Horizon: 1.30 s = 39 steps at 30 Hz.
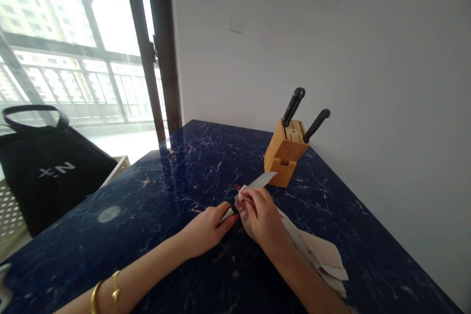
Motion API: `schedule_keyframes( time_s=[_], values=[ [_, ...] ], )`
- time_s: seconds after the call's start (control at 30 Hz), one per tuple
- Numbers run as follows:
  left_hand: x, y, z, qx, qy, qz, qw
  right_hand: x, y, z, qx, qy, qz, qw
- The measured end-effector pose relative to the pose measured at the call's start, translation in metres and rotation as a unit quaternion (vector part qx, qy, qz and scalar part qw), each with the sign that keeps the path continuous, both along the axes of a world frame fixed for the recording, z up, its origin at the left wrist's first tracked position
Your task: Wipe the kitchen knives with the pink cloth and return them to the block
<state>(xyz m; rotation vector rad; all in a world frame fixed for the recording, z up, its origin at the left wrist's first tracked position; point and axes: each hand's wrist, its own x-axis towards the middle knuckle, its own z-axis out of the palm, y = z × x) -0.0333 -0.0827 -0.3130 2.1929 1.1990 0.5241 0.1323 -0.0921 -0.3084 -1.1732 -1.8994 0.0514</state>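
Note:
My left hand [217, 223] is wrapped round the dark handle of a kitchen knife [262, 180], whose bare blade points away and to the right. Fingers of my right hand [259, 213] pinch a pale cloth [320, 250] against the blade near the handle. The rest of that cloth hangs beneath my right wrist and spreads over the table, with reddish marks along its edge. Just beyond the blade tip stands a wooden knife block [281, 157]. Two black-handled knives [293, 106] stick out of its slots.
A dark blue marbled table [206, 157] lies under everything. A grey wall [331, 34] runs along its right and far sides. To the left, a black bag [47, 171] leans by a perforated crate [11, 211], before a large window. A white object [4, 287] shows at the lower left.

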Motion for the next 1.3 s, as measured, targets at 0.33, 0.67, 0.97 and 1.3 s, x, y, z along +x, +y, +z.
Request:
schedule_keyframes(
  time_s=[0.33, 0.67, 0.97, 1.3],
  values=[
    [0.0019, -0.0036, 0.0016, 0.018, 0.033, -0.001, 0.999, -0.0011, -0.0013, -0.0056, 0.006, 0.015, 0.02, 1.0],
    [0.0021, -0.004, 0.0008, 0.019, 0.024, 0.008, 0.999, 0.0003, -0.0004, -0.0003, -0.005, 0.025, 0.044, 0.999],
    [0.0008, -0.0037, -0.0002, 0.041, 0.04, 0.008, 0.998, -0.0004, -0.0042, 0.0017, -0.01, 0.026, 0.057, 0.998],
    [0.0016, -0.0054, 0.0017, 0.016, -0.027, -0.001, 1.0, 0.0008, -0.0054, 0.0023, -0.022, 0.028, 0.05, 0.998]
  ],
)
